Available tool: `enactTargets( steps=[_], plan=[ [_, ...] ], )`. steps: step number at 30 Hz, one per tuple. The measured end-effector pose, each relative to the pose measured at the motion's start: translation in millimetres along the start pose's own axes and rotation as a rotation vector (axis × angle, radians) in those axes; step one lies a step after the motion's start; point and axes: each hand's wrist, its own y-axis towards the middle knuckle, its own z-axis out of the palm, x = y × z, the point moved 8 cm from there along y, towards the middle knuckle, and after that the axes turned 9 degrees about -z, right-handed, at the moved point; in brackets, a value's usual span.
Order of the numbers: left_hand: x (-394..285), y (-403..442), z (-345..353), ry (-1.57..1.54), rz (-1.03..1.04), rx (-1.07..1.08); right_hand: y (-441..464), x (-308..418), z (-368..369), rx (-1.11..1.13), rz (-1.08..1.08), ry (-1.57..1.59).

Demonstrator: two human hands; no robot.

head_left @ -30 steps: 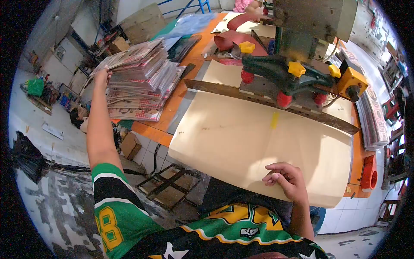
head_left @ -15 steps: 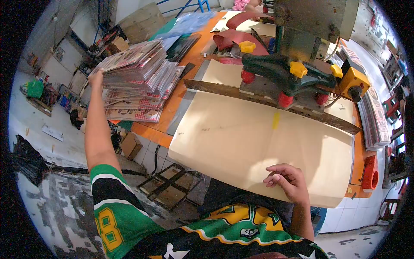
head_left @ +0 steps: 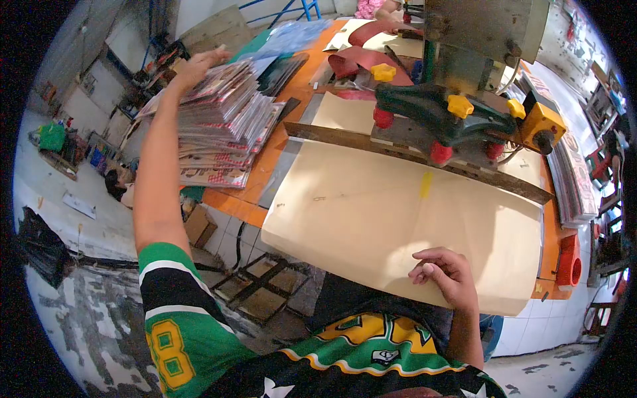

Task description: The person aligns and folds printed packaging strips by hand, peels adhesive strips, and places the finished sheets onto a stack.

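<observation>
A tall, uneven stack of printed, plastic-covered packs (head_left: pixel 219 126) stands at the left end of the table. My left hand (head_left: pixel 200 66) is over the top far side of this stack, fingers stretched to the right, with nothing visible in them. My right hand (head_left: pixel 448 278) hovers by the near edge of a large cream sheet (head_left: pixel 358 205), its fingers loosely bent and apart, holding nothing. Across the back of the sheet runs a long metal bar (head_left: pixel 345 140), under a machine head (head_left: pixel 444 119) with yellow knobs. A yellow strip (head_left: pixel 426 185) marks the sheet.
Clear plastic sheets (head_left: pixel 295 36) and a red strip of material (head_left: pixel 365 50) lie behind. Another person's hand (head_left: pixel 391 26) is at the far side. More stacked packs (head_left: pixel 574 182) and a red tape roll (head_left: pixel 569 262) are at the right. A wooden-topped metal frame (head_left: pixel 265 285) stands below.
My left hand has moved from the stack's left edge up and right, over its top far side. The right hand has barely moved.
</observation>
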Motion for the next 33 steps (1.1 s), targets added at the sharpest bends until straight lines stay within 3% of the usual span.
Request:
enactTargets(
  steps=[3, 5, 8, 14, 18, 23, 33],
  plan=[
    [-21.7, -2.6, 29.8, 0.333, 0.003, 0.225, -1.0, 3.7, -0.6, -0.018, 0.027, 0.010],
    [-29.4, -20.2, 32.8, 0.201, -0.273, 0.267, -1.0, 4.5, -0.9, -0.020, 0.027, 0.002],
    [20.9, 7.2, 37.5, 0.217, -0.096, 0.249, -1.1, 1.9, -1.1, -0.018, 0.033, 0.002],
    [17.8, 5.5, 39.9, 0.204, 0.034, 0.199, 0.2, 0.8, 0.0, 0.002, 0.045, 0.017],
    [16.5, 7.8, 44.7, 0.196, 0.039, 0.212, -1.0, -0.6, -0.3, -0.001, 0.045, 0.021],
    [-7.0, -8.9, 50.1, 0.152, -0.110, 0.243, -0.9, -2.6, -1.6, -0.007, 0.047, 0.037],
    [-6.4, -15.3, 44.8, 0.124, -0.027, 0.157, -0.3, -2.8, -1.9, 0.017, 0.033, 0.033]
  ],
)
